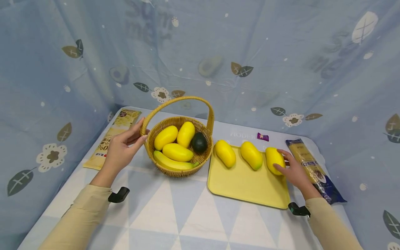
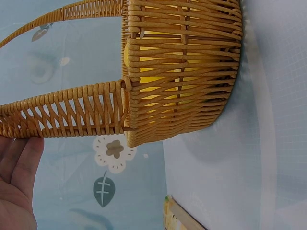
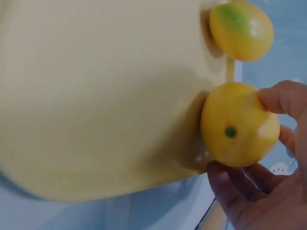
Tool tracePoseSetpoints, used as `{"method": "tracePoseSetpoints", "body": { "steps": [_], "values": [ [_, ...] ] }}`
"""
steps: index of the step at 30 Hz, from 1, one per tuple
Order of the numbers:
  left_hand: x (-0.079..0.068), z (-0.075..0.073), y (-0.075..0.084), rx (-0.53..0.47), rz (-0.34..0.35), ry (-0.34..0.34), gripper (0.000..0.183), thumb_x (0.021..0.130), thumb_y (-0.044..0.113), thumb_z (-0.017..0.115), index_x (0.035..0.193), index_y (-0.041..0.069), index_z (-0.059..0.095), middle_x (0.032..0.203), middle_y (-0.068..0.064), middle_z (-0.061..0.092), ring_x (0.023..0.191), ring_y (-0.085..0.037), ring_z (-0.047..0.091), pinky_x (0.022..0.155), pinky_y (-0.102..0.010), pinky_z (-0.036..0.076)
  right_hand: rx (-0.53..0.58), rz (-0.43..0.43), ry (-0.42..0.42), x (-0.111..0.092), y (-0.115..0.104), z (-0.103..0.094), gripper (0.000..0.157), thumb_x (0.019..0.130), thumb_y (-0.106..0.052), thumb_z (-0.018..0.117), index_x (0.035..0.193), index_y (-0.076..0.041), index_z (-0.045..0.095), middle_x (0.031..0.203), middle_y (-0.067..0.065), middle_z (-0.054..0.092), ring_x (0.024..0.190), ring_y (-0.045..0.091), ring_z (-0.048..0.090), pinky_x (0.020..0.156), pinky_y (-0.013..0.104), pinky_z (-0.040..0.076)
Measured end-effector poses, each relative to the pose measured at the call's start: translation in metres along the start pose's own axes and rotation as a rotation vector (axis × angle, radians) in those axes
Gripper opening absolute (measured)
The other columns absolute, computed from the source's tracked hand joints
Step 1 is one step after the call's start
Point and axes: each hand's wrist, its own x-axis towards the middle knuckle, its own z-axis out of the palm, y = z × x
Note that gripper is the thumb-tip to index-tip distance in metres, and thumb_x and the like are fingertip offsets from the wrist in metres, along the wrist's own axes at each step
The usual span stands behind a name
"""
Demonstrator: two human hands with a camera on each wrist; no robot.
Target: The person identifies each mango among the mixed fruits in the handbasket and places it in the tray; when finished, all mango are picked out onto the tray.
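A wicker basket (image 1: 178, 172) stands left of centre, its arched handle (image 2: 62, 110) rising above it. My left hand (image 1: 123, 147) holds the handle low on its left side; in the left wrist view the fingertips (image 2: 32, 148) meet its edge and the thumb is out of sight. Inside the basket lie three yellow mangoes (image 1: 165, 138), a banana (image 1: 172, 163) and a dark avocado (image 1: 199, 142). On the right, my right hand (image 1: 293, 170) grips a mango (image 3: 237, 122) between thumb and fingers, at the right end of a yellow tray (image 1: 247, 189).
Two more mangoes (image 1: 225, 153) lie along the tray's back edge. Behind them is a small purple wrapped candy (image 1: 263, 136). A blue-and-gold packet (image 1: 312, 166) lies right of the tray, a yellow packet (image 1: 107, 140) left of the basket. Patterned curtains (image 1: 193, 48) enclose the table.
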Motion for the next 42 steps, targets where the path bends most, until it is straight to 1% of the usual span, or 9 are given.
{"method": "tracePoseSetpoints", "body": {
  "steps": [6, 11, 17, 21, 24, 29, 34, 38, 42],
  "values": [
    [0.001, 0.000, 0.001, -0.013, -0.017, 0.006, 0.067, 0.091, -0.007, 0.072, 0.149, 0.021, 0.054, 0.117, -0.017, 0.073, 0.105, 0.008, 0.064, 0.085, -0.010, 0.053, -0.040, -0.031, 0.023, 0.001, 0.002, 0.001, 0.085, 0.098, -0.031, 0.070, 0.162, -0.006, 0.021, 0.155, 0.034, 0.028, 0.129, 0.053, 0.040, 0.101, 0.066, 0.048],
    [0.001, 0.000, 0.000, -0.011, -0.023, 0.003, 0.066, 0.091, -0.006, 0.072, 0.149, 0.020, 0.054, 0.117, -0.016, 0.073, 0.104, 0.008, 0.064, 0.085, -0.010, 0.053, -0.065, -0.049, 0.025, 0.000, 0.004, 0.001, 0.087, 0.098, -0.032, 0.071, 0.162, -0.004, 0.020, 0.154, 0.034, 0.030, 0.126, 0.053, 0.043, 0.100, 0.066, 0.048],
    [0.001, 0.000, 0.000, -0.006, -0.004, 0.001, 0.067, 0.091, -0.007, 0.072, 0.149, 0.020, 0.053, 0.116, -0.017, 0.073, 0.105, 0.008, 0.064, 0.086, -0.010, 0.053, -0.068, -0.057, 0.034, -0.001, 0.004, 0.001, 0.087, 0.099, -0.034, 0.069, 0.163, -0.005, 0.018, 0.156, 0.033, 0.029, 0.128, 0.053, 0.041, 0.102, 0.067, 0.046],
    [0.001, 0.000, -0.001, -0.009, -0.010, 0.003, 0.067, 0.091, -0.006, 0.071, 0.149, 0.023, 0.053, 0.116, -0.015, 0.074, 0.105, 0.008, 0.064, 0.086, -0.011, 0.053, -0.065, -0.074, 0.054, -0.005, 0.002, 0.000, 0.083, 0.101, -0.033, 0.065, 0.163, -0.005, 0.018, 0.157, 0.035, 0.025, 0.133, 0.055, 0.037, 0.105, 0.070, 0.041],
    [0.001, 0.000, -0.002, -0.007, -0.003, 0.004, 0.068, 0.091, -0.007, 0.071, 0.149, 0.022, 0.053, 0.115, -0.016, 0.074, 0.105, 0.008, 0.064, 0.087, -0.011, 0.053, -0.086, -0.081, 0.099, -0.008, -0.003, -0.001, 0.078, 0.102, -0.034, 0.062, 0.162, -0.006, 0.020, 0.158, 0.036, 0.021, 0.137, 0.058, 0.029, 0.106, 0.076, 0.034],
    [0.001, -0.001, -0.002, 0.002, 0.009, 0.005, 0.069, 0.090, -0.007, 0.072, 0.150, 0.023, 0.053, 0.114, -0.015, 0.074, 0.105, 0.008, 0.064, 0.087, -0.011, 0.053, -0.104, -0.103, 0.187, -0.016, -0.024, -0.001, 0.070, 0.103, -0.033, 0.060, 0.161, -0.011, 0.029, 0.158, 0.035, 0.022, 0.141, 0.060, 0.022, 0.103, 0.083, 0.027],
    [0.001, -0.001, -0.002, -0.003, 0.015, 0.007, 0.068, 0.090, -0.008, 0.072, 0.149, 0.021, 0.053, 0.114, -0.017, 0.074, 0.105, 0.008, 0.064, 0.087, -0.011, 0.053, -0.093, -0.258, 0.234, -0.021, -0.057, 0.003, 0.062, 0.102, -0.024, 0.063, 0.157, -0.010, 0.039, 0.155, 0.031, 0.034, 0.139, 0.055, 0.031, 0.106, 0.079, 0.030],
    [0.001, -0.001, -0.001, -0.006, 0.006, 0.007, 0.067, 0.091, -0.007, 0.072, 0.149, 0.021, 0.054, 0.115, -0.017, 0.074, 0.104, 0.007, 0.065, 0.086, -0.011, 0.054, -0.061, -0.366, 0.212, -0.023, -0.080, 0.011, 0.056, 0.101, -0.020, 0.064, 0.153, -0.010, 0.045, 0.151, 0.028, 0.040, 0.135, 0.050, 0.039, 0.108, 0.072, 0.036],
    [0.001, 0.000, -0.001, 0.001, 0.001, 0.006, 0.067, 0.090, -0.007, 0.072, 0.149, 0.021, 0.054, 0.115, -0.016, 0.074, 0.105, 0.007, 0.064, 0.086, -0.011, 0.053, -0.012, -0.424, 0.146, -0.023, -0.103, 0.019, 0.053, 0.101, -0.020, 0.065, 0.151, -0.011, 0.048, 0.149, 0.023, 0.043, 0.133, 0.045, 0.043, 0.109, 0.067, 0.039]
  ]
}}
